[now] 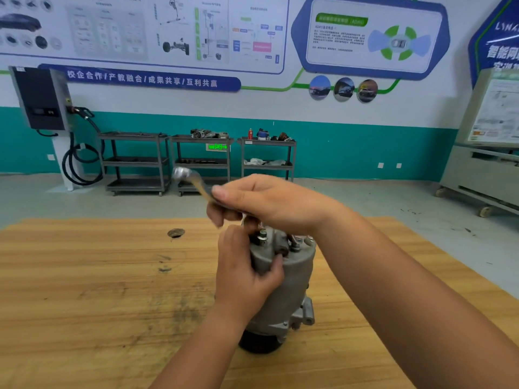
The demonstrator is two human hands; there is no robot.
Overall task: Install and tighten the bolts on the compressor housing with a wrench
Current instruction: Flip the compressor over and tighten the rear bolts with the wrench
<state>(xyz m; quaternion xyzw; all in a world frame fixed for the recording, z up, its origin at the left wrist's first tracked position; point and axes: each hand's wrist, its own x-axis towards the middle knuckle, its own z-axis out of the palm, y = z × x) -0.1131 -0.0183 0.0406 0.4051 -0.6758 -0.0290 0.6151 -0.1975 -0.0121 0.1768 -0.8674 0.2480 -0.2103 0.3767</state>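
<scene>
With the right hand (269,203) clenching the silver steel wrench (193,181) and the left hand (247,279) gripping the upright grey cast-metal compressor housing (286,284), a wrench slip could topple it.

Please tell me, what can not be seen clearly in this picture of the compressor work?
- Head view: the wrench head is motion-blurred, so its type is unclear; the right hand covers its handle.
- Head view: the left hand hides part of the compressor housing top, so the bolts cannot all be counted.
- Head view: items on the far carts are too small to identify.
</scene>
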